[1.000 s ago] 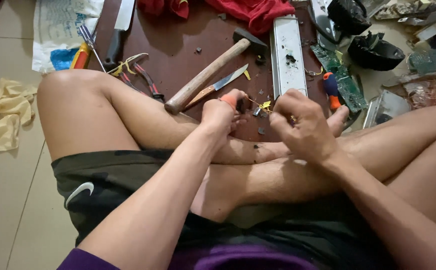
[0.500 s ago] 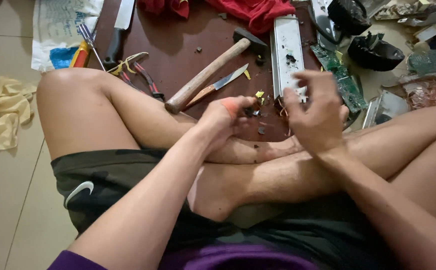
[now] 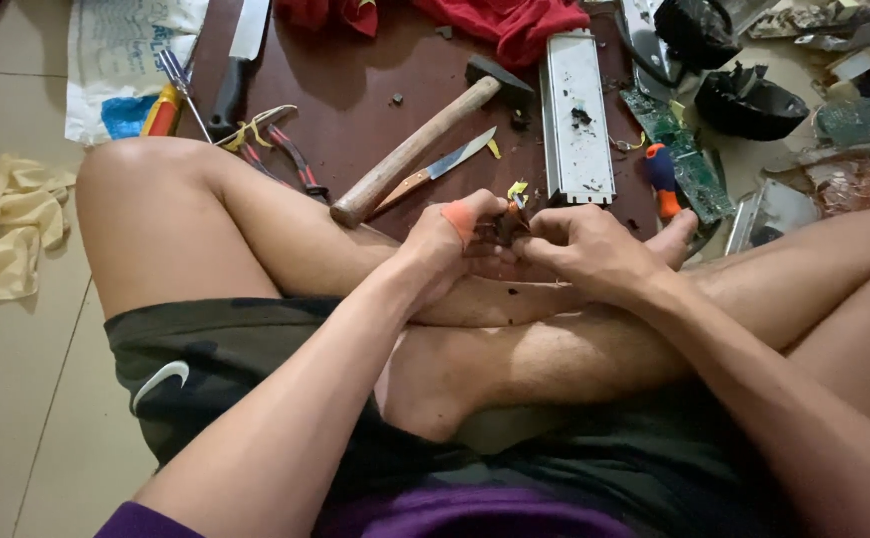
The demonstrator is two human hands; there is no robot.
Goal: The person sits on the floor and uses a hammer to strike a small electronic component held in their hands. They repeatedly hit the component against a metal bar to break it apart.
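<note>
A small dark part (image 3: 507,221) with yellow wire ends sits pinched between the left hand (image 3: 450,239) and right hand (image 3: 584,249) grips.

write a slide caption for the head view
Both hands grip a small dark part above crossed legs, hammer nearby.

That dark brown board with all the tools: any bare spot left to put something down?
Yes: the board is bare between the kitchen knife and the hammer. The tiled floor is also open. Right of the metal tray, it is crowded.

I see: red cloth (image 3: 515,25), green circuit board (image 3: 676,149), camo shorts (image 3: 216,349), orange-taped left hand (image 3: 450,234), yellow rag (image 3: 1,224).
</note>
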